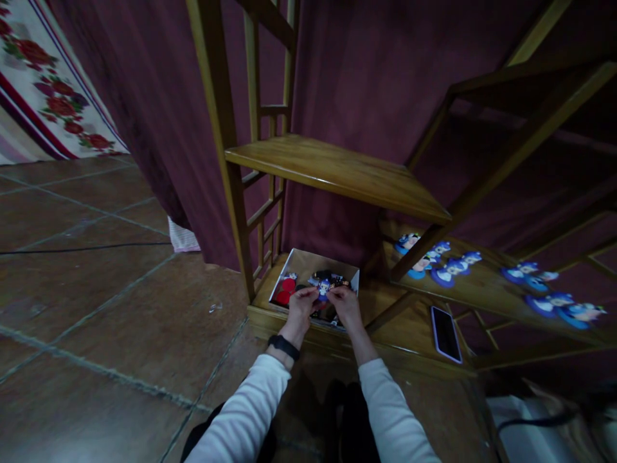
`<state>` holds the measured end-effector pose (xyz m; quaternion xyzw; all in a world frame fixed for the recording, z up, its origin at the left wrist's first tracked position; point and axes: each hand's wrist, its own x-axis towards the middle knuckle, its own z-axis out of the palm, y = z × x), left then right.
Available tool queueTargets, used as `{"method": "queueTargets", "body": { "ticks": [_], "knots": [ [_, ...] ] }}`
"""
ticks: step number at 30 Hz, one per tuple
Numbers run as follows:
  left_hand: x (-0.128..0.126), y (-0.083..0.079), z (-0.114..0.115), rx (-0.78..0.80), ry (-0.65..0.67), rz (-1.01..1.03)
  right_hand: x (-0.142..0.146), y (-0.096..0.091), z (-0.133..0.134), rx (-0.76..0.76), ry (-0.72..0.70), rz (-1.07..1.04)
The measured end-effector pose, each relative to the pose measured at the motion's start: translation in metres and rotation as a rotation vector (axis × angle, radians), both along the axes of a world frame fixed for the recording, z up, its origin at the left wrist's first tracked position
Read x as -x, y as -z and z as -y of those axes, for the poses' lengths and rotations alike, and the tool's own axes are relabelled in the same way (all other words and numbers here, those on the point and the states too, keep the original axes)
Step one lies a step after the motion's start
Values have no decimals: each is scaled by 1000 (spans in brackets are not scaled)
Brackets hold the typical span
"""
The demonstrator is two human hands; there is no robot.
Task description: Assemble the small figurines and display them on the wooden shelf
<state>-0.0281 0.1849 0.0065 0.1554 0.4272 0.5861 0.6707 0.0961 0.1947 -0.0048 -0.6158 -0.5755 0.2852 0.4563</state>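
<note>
Above an open box on the low wooden shelf, both hands meet at a small blue-and-white doll figurine. My left hand pinches its left side, and a dark band circles that wrist. On its right side, the fingers of my right hand are closed on the same figurine. Red round pieces lie in the left part of the box. Dark items fill the rest, partly hidden behind my hands.
Several blue-and-white figurines stand on the shelf to the right. A phone lies on the lower board. A wooden shelf board overhangs the box, and a lattice side post rises at its left.
</note>
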Motion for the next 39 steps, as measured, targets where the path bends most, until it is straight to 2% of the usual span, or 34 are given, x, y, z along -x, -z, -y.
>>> {"method": "queueTargets", "body": {
  "ticks": [7,12,16,20,24,28,33,39],
  "knots": [
    [12,-7,3,61,122,40,3,3,8,11,-16,-145],
    [18,-10,21,47,162,59,5,-1,26,4,-64,-248],
    [24,-16,52,20,217,18,4,-8,58,38,-145,-327],
    [29,-20,95,30,271,-9,4,-9,104,85,-151,-425],
    [30,-17,136,39,318,-61,5,-8,151,137,-202,-553],
    [25,-13,163,20,338,-14,5,-9,185,155,-188,-601],
    [16,-16,174,14,332,1,1,-18,206,115,-171,-622],
    [16,-21,176,-57,385,10,4,-19,209,103,-132,-706]
  ]
}}
